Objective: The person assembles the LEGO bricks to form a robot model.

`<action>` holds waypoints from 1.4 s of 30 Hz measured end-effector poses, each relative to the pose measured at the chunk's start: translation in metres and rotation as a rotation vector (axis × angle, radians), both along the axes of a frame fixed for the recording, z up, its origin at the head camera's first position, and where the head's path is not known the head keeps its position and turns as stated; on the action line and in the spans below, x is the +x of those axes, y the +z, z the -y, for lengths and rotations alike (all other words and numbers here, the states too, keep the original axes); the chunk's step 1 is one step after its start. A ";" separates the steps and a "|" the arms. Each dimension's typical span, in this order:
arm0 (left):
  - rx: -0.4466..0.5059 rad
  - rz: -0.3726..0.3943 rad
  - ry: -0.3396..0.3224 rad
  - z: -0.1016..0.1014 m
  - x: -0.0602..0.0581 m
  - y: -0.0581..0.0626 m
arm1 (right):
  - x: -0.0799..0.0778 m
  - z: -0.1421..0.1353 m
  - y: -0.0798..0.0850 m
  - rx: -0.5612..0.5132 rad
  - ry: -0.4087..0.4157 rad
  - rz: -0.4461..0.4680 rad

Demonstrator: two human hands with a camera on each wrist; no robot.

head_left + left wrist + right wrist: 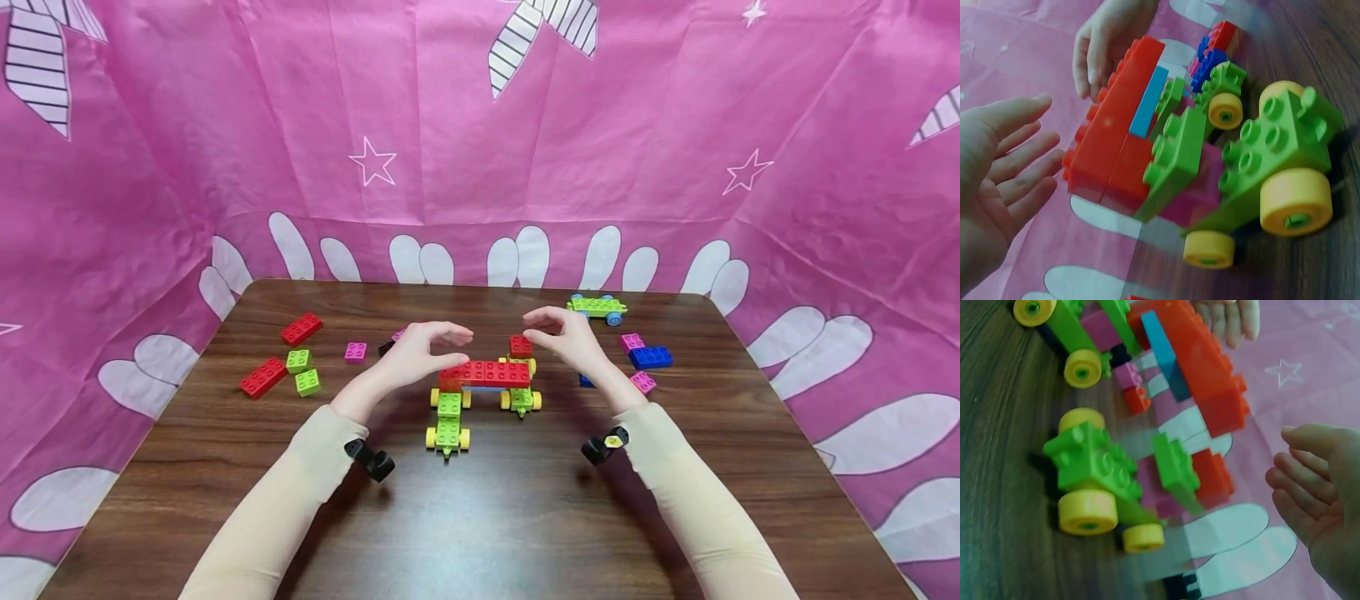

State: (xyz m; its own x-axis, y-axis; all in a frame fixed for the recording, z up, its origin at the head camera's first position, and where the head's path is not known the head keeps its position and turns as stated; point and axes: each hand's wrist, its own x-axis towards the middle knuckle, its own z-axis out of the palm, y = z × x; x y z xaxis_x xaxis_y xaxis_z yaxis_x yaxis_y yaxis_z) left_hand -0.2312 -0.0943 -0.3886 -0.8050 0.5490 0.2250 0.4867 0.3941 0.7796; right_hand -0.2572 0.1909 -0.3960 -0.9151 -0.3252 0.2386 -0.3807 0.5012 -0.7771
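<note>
Both hands hold nothing, fingers loosely bent. My left hand (423,350) is beside the left end of a red brick bar (486,374), fingertips close to its studs in the left wrist view. Under that end are a green brick (1179,162), a pink brick (1194,187) and a green toy car base (448,429) on yellow wheels. A blue brick (1166,356) runs beneath the bar. My right hand (570,340) hovers near the bar's other end. There, a second green car base (1094,462) carries pink, green and red bricks (1212,478); the bar's end shows apart from that stack.
Red bricks (263,377), lime bricks (307,382) and a pink brick (356,352) lie left on the brown table (480,533). Right are a blue brick (650,357), pink bricks (642,382) and a lime car base with blue wheels (597,307). Pink cloth (465,108) surrounds the table.
</note>
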 end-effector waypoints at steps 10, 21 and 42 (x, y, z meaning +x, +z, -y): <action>-0.043 0.037 -0.015 -0.023 0.000 0.003 | 0.005 -0.010 -0.008 -0.122 0.052 0.081; -0.161 0.068 -0.111 -0.041 -0.005 0.001 | -0.011 -0.019 -0.044 -0.148 0.088 0.170; -0.265 -0.008 -0.146 -0.054 -0.007 0.002 | -0.017 -0.016 -0.058 -0.158 0.124 0.271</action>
